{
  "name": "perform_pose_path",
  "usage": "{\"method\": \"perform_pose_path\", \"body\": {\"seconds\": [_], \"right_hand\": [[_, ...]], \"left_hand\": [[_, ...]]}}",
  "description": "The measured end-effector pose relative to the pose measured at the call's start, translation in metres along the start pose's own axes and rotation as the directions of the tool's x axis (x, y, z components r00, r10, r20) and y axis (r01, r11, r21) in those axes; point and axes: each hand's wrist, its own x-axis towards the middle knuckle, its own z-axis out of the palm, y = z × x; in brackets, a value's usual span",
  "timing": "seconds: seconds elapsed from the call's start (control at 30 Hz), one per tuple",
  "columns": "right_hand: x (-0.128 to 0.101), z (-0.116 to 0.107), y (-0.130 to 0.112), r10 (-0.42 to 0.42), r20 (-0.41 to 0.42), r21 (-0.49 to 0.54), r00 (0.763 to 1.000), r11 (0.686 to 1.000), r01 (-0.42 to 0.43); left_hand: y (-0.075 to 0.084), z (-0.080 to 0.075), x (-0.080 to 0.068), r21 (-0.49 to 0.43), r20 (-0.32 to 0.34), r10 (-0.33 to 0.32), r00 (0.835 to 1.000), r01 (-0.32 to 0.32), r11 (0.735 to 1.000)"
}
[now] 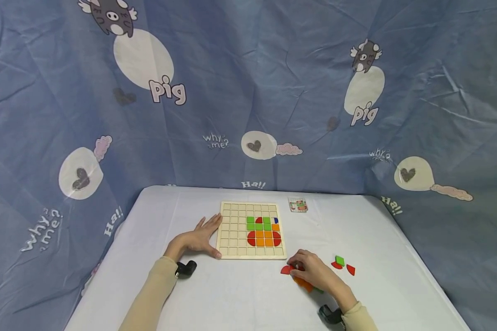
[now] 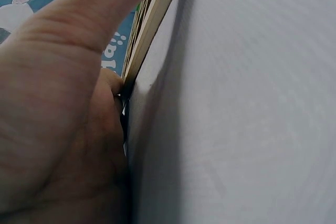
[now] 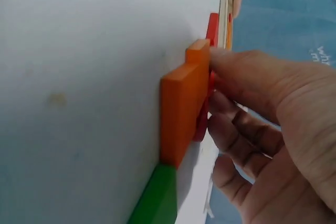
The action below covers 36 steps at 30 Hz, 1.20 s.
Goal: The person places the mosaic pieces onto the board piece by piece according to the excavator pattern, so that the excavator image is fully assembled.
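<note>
A square wooden grid board (image 1: 234,239) lies on the table, with green, red, orange and blue flat pieces set in its right part. My left hand (image 1: 200,236) rests at its left edge, fingers and thumb spread; the thumb (image 2: 68,19) touches the board's side in the left wrist view. Below the board's right corner, my right hand (image 1: 312,269) pinches a red piece (image 3: 212,81), mostly hidden by the fingers. Beside that hand lie a red quarter-circle piece (image 1: 285,270), orange square pieces (image 3: 181,103) and a green piece (image 3: 157,198).
A small picture card (image 1: 298,205) lies beyond the board's right corner. Right of the right hand are a green square (image 1: 339,260) and red pieces (image 1: 350,270). The white table (image 1: 240,294) is backed by a blue printed curtain (image 1: 215,55).
</note>
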Motion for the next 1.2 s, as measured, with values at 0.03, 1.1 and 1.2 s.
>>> {"method": "perform_pose_path", "body": {"seconds": [0.03,1.1,1.2], "right_hand": [[0.001,0.000,0.000,-0.001,0.004,0.002,1.000,1.000,0.001],[0.023,-0.054,0.047,0.070,-0.016,0.043,0.997,0.997,-0.070],[0.024,-0.057,0.046,0.002,0.059,0.040,0.998,0.999,-0.004]], "left_hand": [[0.000,0.000,0.000,-0.002,-0.004,0.002,1.000,-0.002,1.000],[0.000,0.000,0.001,-0.019,-0.006,-0.001,1.000,0.001,1.000],[-0.001,-0.001,0.001,-0.016,-0.004,-0.015,1.000,0.015,1.000]]}}
